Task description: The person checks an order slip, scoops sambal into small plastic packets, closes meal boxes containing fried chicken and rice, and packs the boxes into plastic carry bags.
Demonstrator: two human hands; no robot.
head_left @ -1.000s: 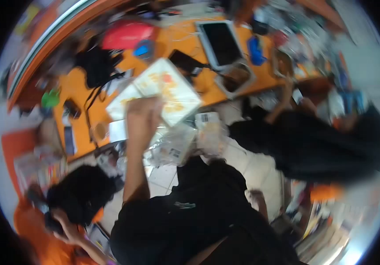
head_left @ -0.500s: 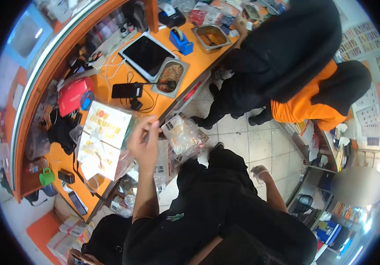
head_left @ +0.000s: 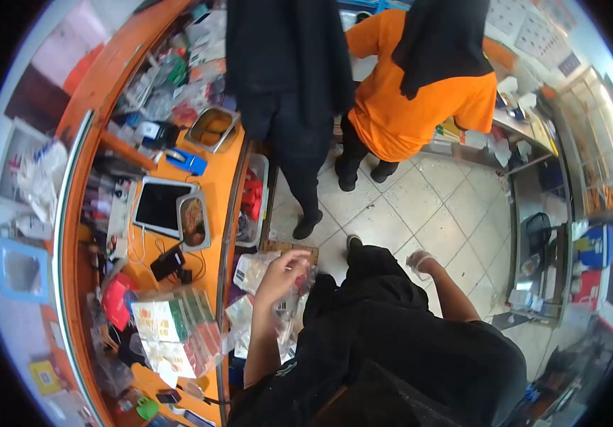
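My left hand (head_left: 283, 276) hangs in the air beside the counter edge, its fingers loosely bent and apart, with nothing visible in them. Below it are plastic-wrapped printed packs (head_left: 249, 274); I cannot tell whether the hand touches them. My right hand (head_left: 420, 263), in a clear plastic glove, is held out over the floor with its fingers loosely spread and nothing seen in them. To the left of my left hand, a stack of printed cartons (head_left: 157, 322) in clear wrap lies on the orange counter (head_left: 214, 171).
On the counter are a tablet (head_left: 157, 206), a metal pan of chopped food (head_left: 193, 224), a black phone-like device (head_left: 167, 263), a blue tape dispenser (head_left: 187, 162) and another metal pan (head_left: 212, 129). Two people stand ahead, one in black (head_left: 285, 78), one in orange (head_left: 413, 92).
My view has swung to the right and I am farther along the floor. My left hand has moved away from the wrapped cartons. The person in orange now stands more upright.
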